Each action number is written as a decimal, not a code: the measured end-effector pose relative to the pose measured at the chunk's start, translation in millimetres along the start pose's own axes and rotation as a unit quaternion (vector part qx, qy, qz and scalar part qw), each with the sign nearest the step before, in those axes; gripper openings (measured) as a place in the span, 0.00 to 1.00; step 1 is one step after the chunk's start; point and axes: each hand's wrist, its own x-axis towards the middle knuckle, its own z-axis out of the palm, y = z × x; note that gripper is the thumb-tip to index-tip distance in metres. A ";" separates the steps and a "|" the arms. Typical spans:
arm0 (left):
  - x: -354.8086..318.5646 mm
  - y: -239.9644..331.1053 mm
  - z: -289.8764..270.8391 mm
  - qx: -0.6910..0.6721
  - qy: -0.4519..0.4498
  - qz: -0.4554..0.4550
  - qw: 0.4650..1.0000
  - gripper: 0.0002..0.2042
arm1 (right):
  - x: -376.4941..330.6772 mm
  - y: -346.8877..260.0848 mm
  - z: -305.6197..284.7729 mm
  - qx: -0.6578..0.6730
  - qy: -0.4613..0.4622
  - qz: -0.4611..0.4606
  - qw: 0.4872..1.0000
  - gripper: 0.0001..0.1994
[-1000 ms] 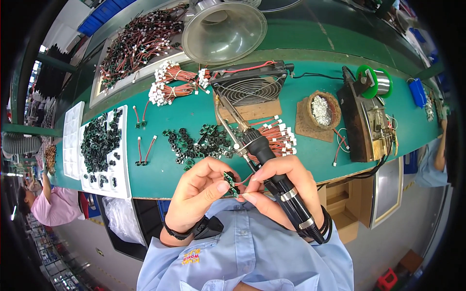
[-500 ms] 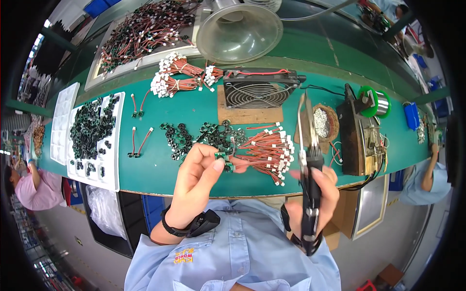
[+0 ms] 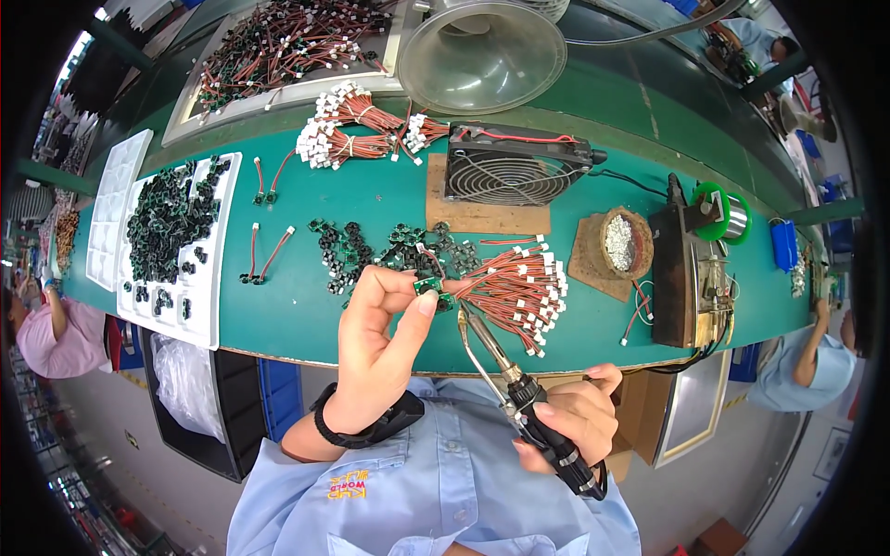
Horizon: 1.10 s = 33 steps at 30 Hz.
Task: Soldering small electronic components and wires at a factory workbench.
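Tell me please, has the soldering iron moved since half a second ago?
Yes: against the fan, the soldering iron has swung its tip left and downward in the picture.

Embroidered lettering [image 3: 348,485] in yellow and red, set in short stacked rows, stands out on the chest of a worker's light-blue shirt [image 3: 426,510], on the wearer's left side. A small dark-and-yellow marking [image 3: 131,440] on the grey floor [image 3: 181,491], at far left, is too small to read.
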 end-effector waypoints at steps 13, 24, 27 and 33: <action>-0.7 -3.3 1.1 0.033 0.012 0.008 0.999 0.05 | -1.8 1.9 0.6 0.005 -0.008 0.008 1.000 0.20; -2.8 -9.3 -5.8 0.070 -0.019 -0.008 0.997 0.03 | -1.3 4.1 0.2 0.002 0.001 -0.008 1.000 0.19; -2.5 -9.2 -2.6 0.057 -0.007 -0.009 0.998 0.04 | -2.2 3.3 -0.8 0.013 -0.004 0.006 1.000 0.20; -2.3 -6.0 3.9 0.009 0.024 -0.011 1.000 0.06 | -2.7 4.0 -0.6 0.013 0.001 0.007 1.000 0.20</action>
